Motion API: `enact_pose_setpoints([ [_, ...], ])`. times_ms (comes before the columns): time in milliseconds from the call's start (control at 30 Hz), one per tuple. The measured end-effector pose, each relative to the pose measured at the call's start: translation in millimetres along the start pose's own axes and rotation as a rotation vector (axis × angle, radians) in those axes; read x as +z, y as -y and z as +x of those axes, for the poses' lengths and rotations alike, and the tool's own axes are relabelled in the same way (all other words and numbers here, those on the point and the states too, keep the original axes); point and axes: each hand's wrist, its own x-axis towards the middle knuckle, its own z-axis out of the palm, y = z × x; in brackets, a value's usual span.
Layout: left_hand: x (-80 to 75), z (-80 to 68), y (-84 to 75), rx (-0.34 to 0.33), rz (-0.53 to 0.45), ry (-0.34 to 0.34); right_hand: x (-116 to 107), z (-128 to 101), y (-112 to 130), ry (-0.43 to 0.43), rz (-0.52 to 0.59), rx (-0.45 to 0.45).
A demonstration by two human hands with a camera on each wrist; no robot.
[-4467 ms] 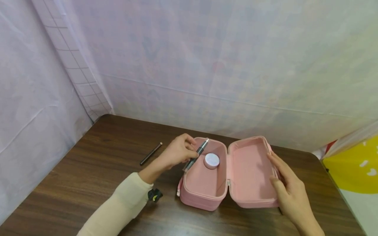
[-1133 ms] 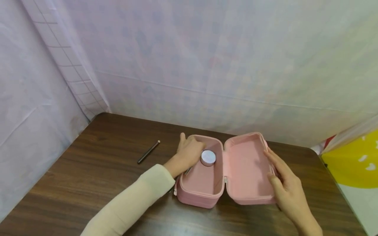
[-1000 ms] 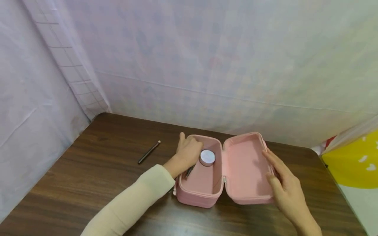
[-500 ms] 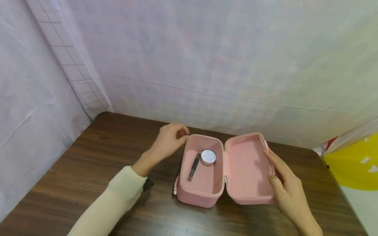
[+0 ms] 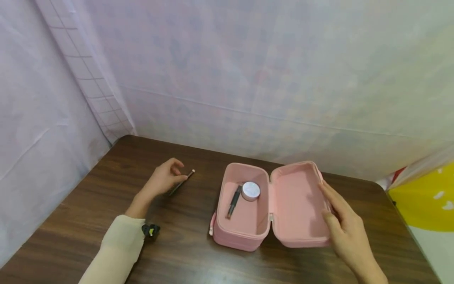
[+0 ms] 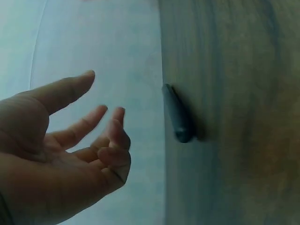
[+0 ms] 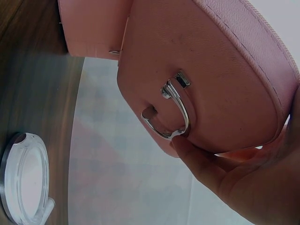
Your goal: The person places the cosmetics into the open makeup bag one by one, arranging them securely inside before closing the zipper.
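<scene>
My left hand [image 5: 164,177] hovers over a slim dark pencil-like stick [image 5: 190,174] with a pale tip, lying on the table left of the case. In the left wrist view, the fingers of the left hand [image 6: 70,145] are spread and apart from the stick [image 6: 178,115]. My right hand [image 5: 345,225] grips the outer edge of the lid [image 5: 301,205] of a pink zip case [image 5: 241,240], which stands unzipped. Inside lie a dark pen-shaped stick [image 5: 234,202] and a round jar [image 5: 250,191] with a whitish top. The right wrist view shows the lid's metal-ended handle [image 7: 178,108] beside the fingers.
The dark wooden table [image 5: 184,252] ends at a pale curtain [image 5: 248,79] behind. In the right wrist view, a round clear-rimmed object [image 7: 28,183] lies on the table. Yellow printed cloth [image 5: 425,201] hangs at the right.
The left hand set the dark pen-shaped stick down in the case beside the jar, then moved left out of it to the slim stick. The right hand keeps holding the lid.
</scene>
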Motion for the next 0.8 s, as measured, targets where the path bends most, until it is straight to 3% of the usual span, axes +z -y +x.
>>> enact_pose_setpoints([
  [267,5.7,7.2,21.4,-0.057,-0.067,0.019,-1,-1,1,0.018,-0.015,-0.013],
  [500,17.4,4.7,25.2,-0.141,-0.051,0.062,1,-3,1,0.002,-0.011,-0.033],
  [800,22.1,5.7,33.2,-0.140,-0.082,-0.002,2,-2,1,-0.007,-0.017,-0.025],
])
